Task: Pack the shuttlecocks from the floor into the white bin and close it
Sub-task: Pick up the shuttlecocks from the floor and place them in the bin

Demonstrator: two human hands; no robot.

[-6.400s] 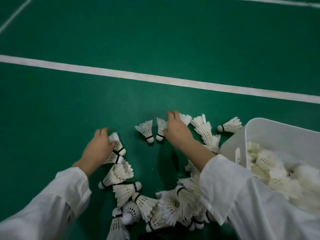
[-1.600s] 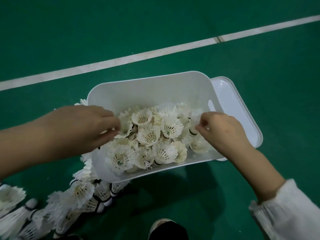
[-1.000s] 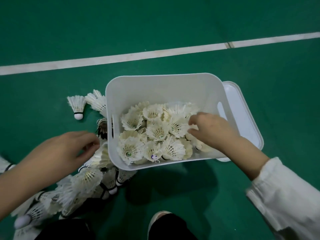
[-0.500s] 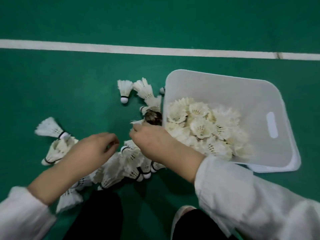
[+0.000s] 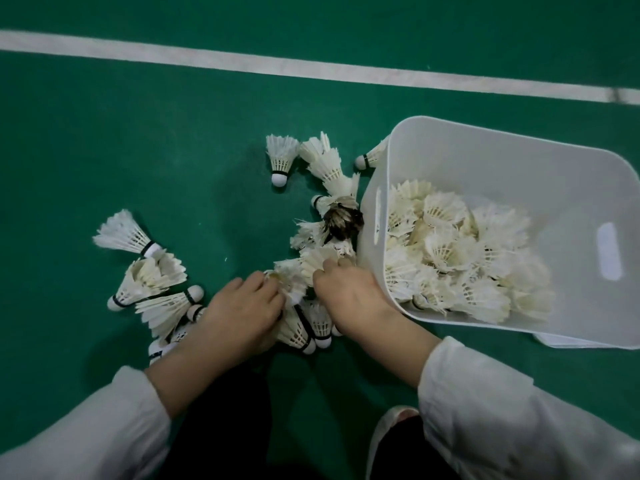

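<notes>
Both hands have drawn together over the past half second: the right hand (image 5: pixel 349 299), which was inside the white bin (image 5: pixel 502 143) a second ago, now works the floor heap beside the left hand (image 5: pixel 242 313). The right fingers (image 5: pixel 327 270) curl onto the feather skirt of one of the loose shuttlecocks (image 5: pixel 322 261) and grip it. The left fingers bend down into the feathers, but the back of the hand hides whether they hold anything.

Likely trouble: grabbing by the skirts could crush or splay feathers, and a loosely gathered handful may shed birds on the lift over the rim. The right wrist sits close to the bin wall, so a hasty swing could knock the bin.

At 3 o'clock of the hands the bin stands open, roughly half filled with packed shuttlecocks (image 5: pixel 446 244) lying in a jumble. Its lid (image 5: pixel 568 341) peeks out from under it at 4 o'clock. On the floor (image 5: pixel 138 133) more lie scattered from 9 o'clock round to 12 o'clock, a dark shuttlecock (image 5: pixel 343 221) among them against the bin wall.
</notes>
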